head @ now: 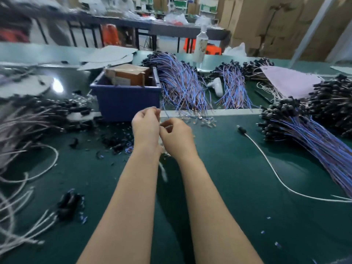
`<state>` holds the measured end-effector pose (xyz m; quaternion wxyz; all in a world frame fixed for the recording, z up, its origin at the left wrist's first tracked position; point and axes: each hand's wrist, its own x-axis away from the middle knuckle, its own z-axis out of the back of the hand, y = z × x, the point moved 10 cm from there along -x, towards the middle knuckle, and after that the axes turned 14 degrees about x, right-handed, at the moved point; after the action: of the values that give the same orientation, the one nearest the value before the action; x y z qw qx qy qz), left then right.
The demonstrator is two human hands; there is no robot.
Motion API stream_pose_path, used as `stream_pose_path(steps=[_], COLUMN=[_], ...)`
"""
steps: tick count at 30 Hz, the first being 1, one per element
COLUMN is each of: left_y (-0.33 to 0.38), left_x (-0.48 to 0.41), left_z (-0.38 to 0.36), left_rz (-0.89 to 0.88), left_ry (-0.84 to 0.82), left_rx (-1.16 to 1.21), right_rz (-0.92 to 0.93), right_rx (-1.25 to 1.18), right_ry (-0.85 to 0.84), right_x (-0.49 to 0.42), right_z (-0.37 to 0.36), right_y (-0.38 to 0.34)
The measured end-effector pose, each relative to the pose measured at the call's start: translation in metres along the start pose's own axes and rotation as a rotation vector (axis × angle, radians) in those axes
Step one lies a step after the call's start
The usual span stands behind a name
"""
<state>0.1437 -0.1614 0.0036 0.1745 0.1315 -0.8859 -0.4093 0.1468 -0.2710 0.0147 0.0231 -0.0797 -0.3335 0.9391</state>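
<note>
L hand [146,128] & R hand [178,139] close together, both pinching thin wire [163,173], prob. one piece, blue bin [129,101] edge just beyond, room on green mat [228,187] near right

Blurred white cable [163,173], its upper end out of sight behind the fingers [150,112]

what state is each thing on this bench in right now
white wire, hangs between the wrists, blurred
left hand, pinches white wire
right hand, pinches white wire
blue bin, open, holds cardboard boxes
white bottle, upright
loose white cable, lies flat on mat
</note>
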Motion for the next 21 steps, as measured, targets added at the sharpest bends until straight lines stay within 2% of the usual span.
stream_pose_path(steps=[7, 12, 15, 17, 19, 21], left_y=[0.108, 0.154, 0.167, 0.170, 0.174, 0.181], left_x=[-0.021, -0.029, -0.032, -0.029, -0.023, -0.018], left_z=[0.140, 0.217, 0.236, 0.238, 0.236, 0.227], left_rz=[-0.229, -0.253, -0.264, -0.278, -0.323, -0.384], left_ry=[0.275, 0.475, 0.530, 0.537, 0.542, 0.496], left_rx=[-0.012, 0.092, 0.136, 0.198, 0.216, 0.211], right_rz=[0.245, 0.420, 0.536, 0.558, 0.555, 0.536], right_rx=[-0.034, 0.155, 0.369, 0.461, 0.403, 0.236], right_ry=[-0.199, -0.260, -0.271, -0.220, -0.193, -0.206], right_x=[0.039, 0.057, 0.066, 0.066, 0.064, 0.058], right_z=[-0.113, -0.173, -0.198, -0.203, -0.198, -0.184], right_y=[-0.125, -0.191, -0.213, -0.219, -0.220, -0.217])
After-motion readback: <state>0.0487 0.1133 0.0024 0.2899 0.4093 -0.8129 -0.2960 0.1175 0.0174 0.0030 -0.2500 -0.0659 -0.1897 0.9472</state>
